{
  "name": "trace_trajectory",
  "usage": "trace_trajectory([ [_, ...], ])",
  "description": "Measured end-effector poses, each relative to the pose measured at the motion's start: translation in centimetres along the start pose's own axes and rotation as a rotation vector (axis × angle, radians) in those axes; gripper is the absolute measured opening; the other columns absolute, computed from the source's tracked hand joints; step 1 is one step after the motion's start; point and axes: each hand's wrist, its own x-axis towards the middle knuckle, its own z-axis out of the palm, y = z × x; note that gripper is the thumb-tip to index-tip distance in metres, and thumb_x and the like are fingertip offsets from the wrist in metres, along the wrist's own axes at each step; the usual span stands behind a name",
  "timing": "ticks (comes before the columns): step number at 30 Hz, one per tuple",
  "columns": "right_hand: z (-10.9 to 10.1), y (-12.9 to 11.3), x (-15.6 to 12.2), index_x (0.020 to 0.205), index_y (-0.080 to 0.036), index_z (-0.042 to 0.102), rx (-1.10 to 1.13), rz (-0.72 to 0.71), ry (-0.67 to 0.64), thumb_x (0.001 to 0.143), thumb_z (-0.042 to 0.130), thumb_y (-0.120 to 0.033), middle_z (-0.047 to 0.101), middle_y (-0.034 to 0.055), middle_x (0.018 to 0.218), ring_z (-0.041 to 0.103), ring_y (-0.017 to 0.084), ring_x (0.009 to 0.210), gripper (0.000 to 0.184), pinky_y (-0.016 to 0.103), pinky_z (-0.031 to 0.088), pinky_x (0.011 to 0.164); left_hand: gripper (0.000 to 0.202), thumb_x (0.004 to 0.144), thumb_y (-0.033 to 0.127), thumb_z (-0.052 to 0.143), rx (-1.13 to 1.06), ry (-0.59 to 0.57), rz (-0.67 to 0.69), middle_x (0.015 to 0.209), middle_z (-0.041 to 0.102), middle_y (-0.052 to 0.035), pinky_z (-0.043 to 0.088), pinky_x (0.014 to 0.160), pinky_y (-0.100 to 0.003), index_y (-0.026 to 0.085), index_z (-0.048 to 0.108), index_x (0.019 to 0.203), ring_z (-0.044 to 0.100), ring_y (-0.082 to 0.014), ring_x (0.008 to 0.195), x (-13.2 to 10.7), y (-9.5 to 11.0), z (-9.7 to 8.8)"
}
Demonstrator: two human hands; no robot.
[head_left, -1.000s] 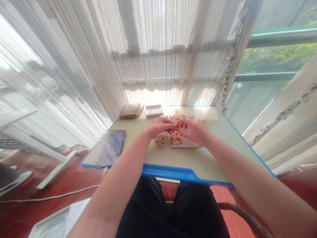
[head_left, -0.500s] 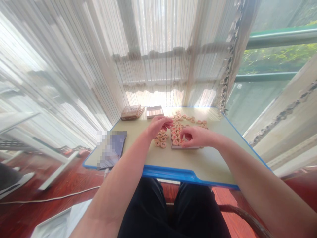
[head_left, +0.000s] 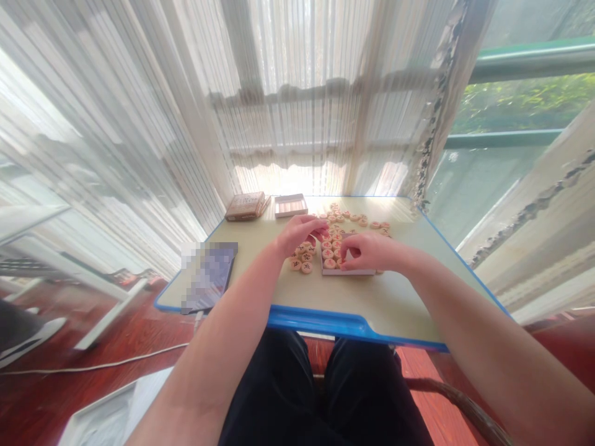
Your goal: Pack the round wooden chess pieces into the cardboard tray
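My right hand (head_left: 365, 251) reaches over an open shallow box (head_left: 357, 272), thumb and forefinger closed in a pinch on a round Chinese chess piece near the box's front. Rows of red-marked Chinese chess pieces (head_left: 327, 254) fill the box's left side; my hand hides part of the rest. My left hand (head_left: 303, 232) hovers by the box's back left corner, fingers loosely bent and slightly apart, with no piece visible in them. Beneath and in front of it lie dark-marked Chinese chess pieces (head_left: 306, 257) on the table, left of the box.
More loose pieces (head_left: 356, 218) are scattered behind the box. A smaller open box (head_left: 291, 206) and a brown flat case (head_left: 246, 206) stand at the table's back left. A dark tablet (head_left: 216, 275) with a cable lies at left. The table (head_left: 320, 297) has a blue edge.
My right hand's thumb and forefinger have drawn closer together over the piece in the box. My left hand has shifted slightly right toward the box. The view has tilted a little.
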Motion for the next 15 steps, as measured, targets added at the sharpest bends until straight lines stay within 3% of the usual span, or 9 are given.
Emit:
trace_trajectory([
  [15,0.0,1.1,0.2,0.074,-0.025,0.07,0.004,0.117,-0.097,0.067,0.06,-0.029,0.063,-0.0018,0.067,0.055,0.013,0.058,0.013,0.024,0.038,0.051,0.029,0.072,0.039,0.064,0.058,0.048,0.012,0.078,0.068,-0.0096,0.041,0.051,-0.021,0.011,0.067,0.078,0.058,-0.0108,0.062,0.2,-0.2,0.0],
])
